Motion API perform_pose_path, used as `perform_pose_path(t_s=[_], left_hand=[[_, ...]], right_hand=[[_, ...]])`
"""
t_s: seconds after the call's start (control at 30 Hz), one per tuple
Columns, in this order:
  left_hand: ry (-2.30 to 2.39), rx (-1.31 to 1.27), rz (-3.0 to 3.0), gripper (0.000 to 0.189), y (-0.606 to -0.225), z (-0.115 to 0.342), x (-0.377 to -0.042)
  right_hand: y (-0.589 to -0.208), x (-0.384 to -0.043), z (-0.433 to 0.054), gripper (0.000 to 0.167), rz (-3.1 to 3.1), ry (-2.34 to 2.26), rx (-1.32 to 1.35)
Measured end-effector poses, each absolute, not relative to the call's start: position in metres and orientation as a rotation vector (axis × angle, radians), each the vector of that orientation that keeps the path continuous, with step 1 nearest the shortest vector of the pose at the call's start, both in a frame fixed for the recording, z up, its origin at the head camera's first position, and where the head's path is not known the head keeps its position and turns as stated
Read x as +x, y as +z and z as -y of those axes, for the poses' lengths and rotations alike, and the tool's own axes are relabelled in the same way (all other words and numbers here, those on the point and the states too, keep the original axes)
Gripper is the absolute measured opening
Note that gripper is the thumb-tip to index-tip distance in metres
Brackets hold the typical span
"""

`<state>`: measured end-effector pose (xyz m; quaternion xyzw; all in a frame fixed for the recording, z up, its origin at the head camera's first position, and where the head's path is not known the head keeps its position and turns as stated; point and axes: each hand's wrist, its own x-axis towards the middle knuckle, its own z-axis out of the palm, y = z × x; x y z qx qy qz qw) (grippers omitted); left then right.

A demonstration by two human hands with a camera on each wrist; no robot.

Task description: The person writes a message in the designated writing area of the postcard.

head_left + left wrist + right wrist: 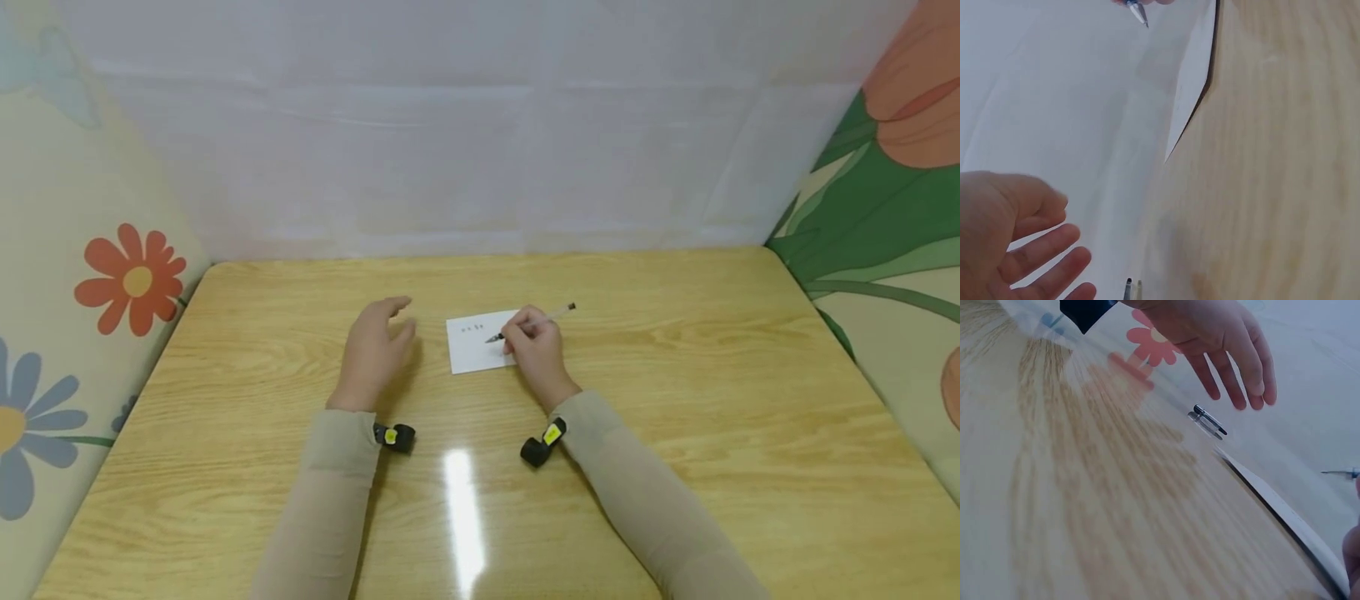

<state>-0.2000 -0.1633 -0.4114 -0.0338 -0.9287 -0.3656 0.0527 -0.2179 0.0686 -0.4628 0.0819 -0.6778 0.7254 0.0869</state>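
Observation:
My right hand (536, 346) pinches a pen (557, 313) with a clear barrel and a black end. Its tip points down and left over a white sheet of paper (465, 354), which has a short row of small dark marks near the top. The hand covers the paper's right side. Left of the paper, my left hand (372, 350) hovers apart from it, fingers relaxed and holding nothing. Below the left hand, a small dark object like a pen cap (1210, 420) lies on the table in the right wrist view; the head view hides it.
The wooden table (675, 350) runs back to a white cloth backdrop (450, 167). Flower-patterned panels (45, 208) stand along both sides. Each wrist carries a small black camera (395, 437), and light glares off the table between the forearms.

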Motion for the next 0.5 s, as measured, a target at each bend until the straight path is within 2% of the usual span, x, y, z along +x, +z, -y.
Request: perform_pose_path(t_s=[0.2,0.5], left_hand=[[-1.147,0.083,2.671,0.038,-0.411,0.17,-0.202],[-1.302,0.219,2.605,0.034,-0.426,0.187,-0.207]], right_hand=[[-0.459,-0.218,-0.069,0.014,2.062,2.155,0.224],[-0.429,-0.2,-0.068,0.013,2.048,2.156,0.25]])
